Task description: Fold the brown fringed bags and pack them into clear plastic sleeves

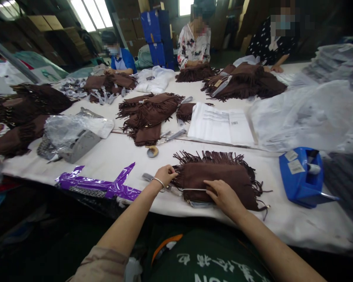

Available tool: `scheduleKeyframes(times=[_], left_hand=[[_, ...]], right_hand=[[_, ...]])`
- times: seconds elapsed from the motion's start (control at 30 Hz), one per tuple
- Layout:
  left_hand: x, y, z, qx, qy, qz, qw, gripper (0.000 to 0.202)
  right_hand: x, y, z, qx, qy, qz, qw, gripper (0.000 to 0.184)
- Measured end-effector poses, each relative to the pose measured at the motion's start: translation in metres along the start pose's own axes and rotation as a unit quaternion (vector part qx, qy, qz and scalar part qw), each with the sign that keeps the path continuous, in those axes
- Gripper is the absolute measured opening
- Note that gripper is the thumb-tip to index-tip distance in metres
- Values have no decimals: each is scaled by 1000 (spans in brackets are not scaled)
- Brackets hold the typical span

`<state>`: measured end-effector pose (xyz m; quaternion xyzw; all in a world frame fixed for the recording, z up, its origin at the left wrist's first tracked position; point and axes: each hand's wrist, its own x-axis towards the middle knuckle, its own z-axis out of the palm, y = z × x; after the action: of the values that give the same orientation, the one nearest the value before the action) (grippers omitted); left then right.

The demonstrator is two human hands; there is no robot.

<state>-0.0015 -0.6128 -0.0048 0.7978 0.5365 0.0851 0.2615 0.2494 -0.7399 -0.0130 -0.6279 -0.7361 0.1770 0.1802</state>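
A dark brown fringed bag (pixel 217 180) lies flat on the white table in front of me, its fringe spread along the far edge and both sides. My left hand (pixel 165 175), with a bracelet at the wrist, is closed in a pinch at the bag's left fringe; what is between the fingertips is too small to make out. On the bag's front rests my right hand (pixel 225 196), fingers stretched out. A thin white strip (pixel 194 189) runs across the bag's lower left to those fingers. Below the left hand, a grey strap-like piece (pixel 148 177) lies partly hidden.
To the right stands a blue tape dispenser (pixel 300 176). White printed sheets (pixel 220 123), a tape roll (pixel 152 151) and more brown fringed bags (pixel 150 111) lie beyond. Purple tape (pixel 97 183) covers the left front edge. Clear plastic (pixel 308 117) is heaped at right. Several people sit opposite.
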Motion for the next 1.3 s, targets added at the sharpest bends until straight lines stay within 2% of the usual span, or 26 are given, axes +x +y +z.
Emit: scheduleKeyframes(times=[0.07,0.1,0.17,0.27,0.33,0.43,0.53,0.63,0.7,0.77,0.83,0.9,0.97,1.03,1.13,1.2,1.3], left_hand=[[-11,-2,-8,26,59,-28,998,10],[-18,-1,-11,39,85,-22,995,12],[-35,4,-11,58,113,41,991,15],[-53,12,2,69,79,183,978,14],[-56,12,13,77,64,204,974,9],[-55,-2,17,102,105,136,980,6],[-58,-29,4,122,129,97,979,20],[-70,-53,-11,151,97,117,977,40],[-82,-60,-18,178,63,119,975,35],[-97,-57,-19,199,35,91,975,24],[-113,-44,-15,184,1,35,982,16],[-129,-22,-6,112,-54,-45,991,16],[-141,2,7,-22,-122,-112,986,25],[-145,25,24,-196,-187,-154,950,38],[-139,52,49,-420,-246,-203,850,52],[-130,65,63,-499,-256,-234,794,53],[-117,80,80,-546,-246,-262,757,49]], right_hand=[[0,-7,-3,-76,9,9,997,39],[0,-12,-5,-105,20,6,994,42],[0,-25,-6,-124,36,-25,991,47],[2,-38,3,-95,-11,-114,989,55],[3,-37,15,-80,-55,-145,985,63],[0,-26,31,-80,-85,-139,983,66],[-2,-16,35,-78,-85,-139,984,62],[-4,-13,32,-67,-77,-148,984,63],[-4,-14,31,-63,-70,-149,984,63],[-4,-14,32,-65,-65,-149,985,63],[-4,-12,35,-70,-62,-149,984,63],[-4,-10,39,-76,-62,-149,984,64],[-3,-7,41,-78,-63,-153,983,63],[-2,-5,42,-72,-65,-158,983,62],[1,-3,37,-47,-90,-154,983,59],[5,-2,32,-27,-118,-147,982,59],[13,0,22,-9,-152,-148,977,56]])
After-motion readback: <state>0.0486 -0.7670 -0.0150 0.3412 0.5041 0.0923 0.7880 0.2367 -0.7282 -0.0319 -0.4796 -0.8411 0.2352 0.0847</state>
